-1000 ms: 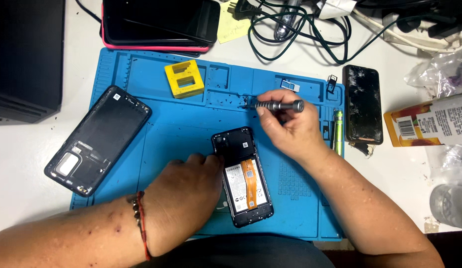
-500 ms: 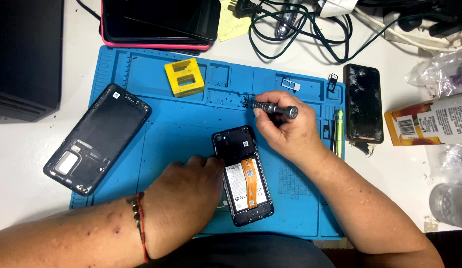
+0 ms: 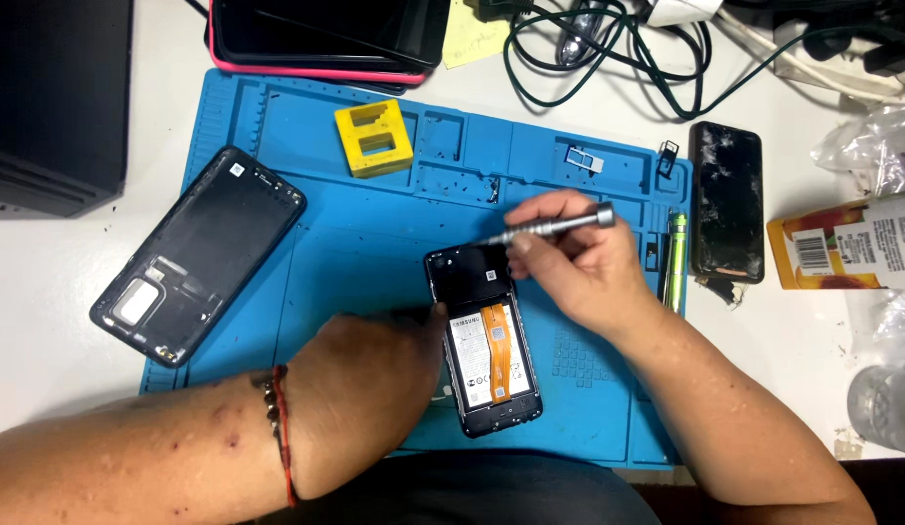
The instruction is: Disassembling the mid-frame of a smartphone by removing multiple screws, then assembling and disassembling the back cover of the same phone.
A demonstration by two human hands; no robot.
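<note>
Silver and slim, the screwdriver [image 3: 554, 227] sits clamped in the grip of our right hand [image 3: 579, 267], fingers closed around its shaft, its tip pointing left just above the top edge of the opened phone [image 3: 486, 338]. That phone lies back-up near the middle of the blue mat [image 3: 374, 243], showing a white battery and an orange ribbon cable. Our left hand [image 3: 370, 389] rests on the mat, curled against the phone's left side and steadying it; we cannot tell how far its grip wraps the edge. A red bracelet [image 3: 280, 433] circles that wrist. Left of us, the removed black back cover [image 3: 199, 255] lies half off the mat. Farther out sit a yellow block [image 3: 374, 138], a green pen-like tool [image 3: 676, 261], and a cracked dark phone [image 3: 727, 201] on the white surface [image 3: 44, 292].
</note>
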